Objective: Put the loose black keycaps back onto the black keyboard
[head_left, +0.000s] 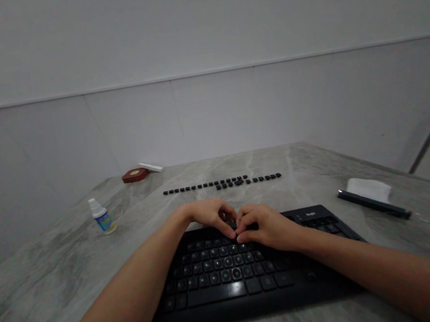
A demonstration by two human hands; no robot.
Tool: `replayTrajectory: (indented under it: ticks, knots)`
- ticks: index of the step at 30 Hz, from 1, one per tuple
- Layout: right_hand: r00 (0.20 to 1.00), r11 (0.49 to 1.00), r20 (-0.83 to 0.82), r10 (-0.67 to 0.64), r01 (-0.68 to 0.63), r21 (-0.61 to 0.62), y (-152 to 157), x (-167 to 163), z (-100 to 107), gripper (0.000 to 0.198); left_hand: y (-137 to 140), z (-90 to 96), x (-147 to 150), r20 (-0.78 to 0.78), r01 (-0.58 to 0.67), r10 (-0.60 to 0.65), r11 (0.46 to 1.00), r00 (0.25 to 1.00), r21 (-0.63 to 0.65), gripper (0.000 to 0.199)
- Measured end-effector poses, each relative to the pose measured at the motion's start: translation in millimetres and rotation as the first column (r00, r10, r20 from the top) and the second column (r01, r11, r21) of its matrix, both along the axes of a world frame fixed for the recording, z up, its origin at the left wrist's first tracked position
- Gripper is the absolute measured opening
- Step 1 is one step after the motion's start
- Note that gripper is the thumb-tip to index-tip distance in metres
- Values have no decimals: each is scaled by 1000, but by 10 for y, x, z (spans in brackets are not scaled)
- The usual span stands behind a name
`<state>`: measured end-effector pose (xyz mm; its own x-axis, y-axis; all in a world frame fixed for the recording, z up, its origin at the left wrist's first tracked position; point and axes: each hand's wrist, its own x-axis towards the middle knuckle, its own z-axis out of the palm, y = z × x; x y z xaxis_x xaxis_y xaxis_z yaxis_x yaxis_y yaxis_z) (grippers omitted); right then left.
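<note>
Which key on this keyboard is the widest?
The space bar in the front row of the keyboard: one long strip, far wider than the neighbouring keys.

We see a grey marbled table [57,290]; on it, a black keyboard [216,292] at lower centre; rows of keycaps [194,188] mid-frame; a bottle [104,219], left; reddish case [134,175] and white strip [151,167], centre left; dark rod [375,205] and white cloth [370,188], right.
</note>
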<state>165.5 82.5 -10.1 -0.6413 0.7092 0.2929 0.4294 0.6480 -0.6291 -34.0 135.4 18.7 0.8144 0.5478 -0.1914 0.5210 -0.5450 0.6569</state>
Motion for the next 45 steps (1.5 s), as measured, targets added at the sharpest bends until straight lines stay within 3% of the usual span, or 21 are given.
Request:
replayTrajectory:
  ticks: [7, 17, 28, 34, 45]
  knots:
    - [993, 995, -81, 83, -88, -57, 20, 6, 11, 8, 3, 8, -1, -23, 19, -20, 1000, 1000, -22, 21]
    - [999, 982, -47, -12, 3, -190, 0, -16, 37, 7, 30, -19, 3, -43, 27, -29, 998, 999, -55, 34]
    - [998, 980, -37, -55, 47, -194, 12, -25, 22, 8, 27, -8, 8, -50, 21, -23, 999, 998, -40, 38]
    - [995, 974, -52, -88, 75, -213, 11, -35, -5, 7, 2, 26, 24, -62, 17, -19, 999, 998, -35, 30]
    - [995, 987, -60, -77, 67, -148, -18, -41, 0, 6, -13, 67, 53, -142, 49, -52, 999, 989, -18, 34]
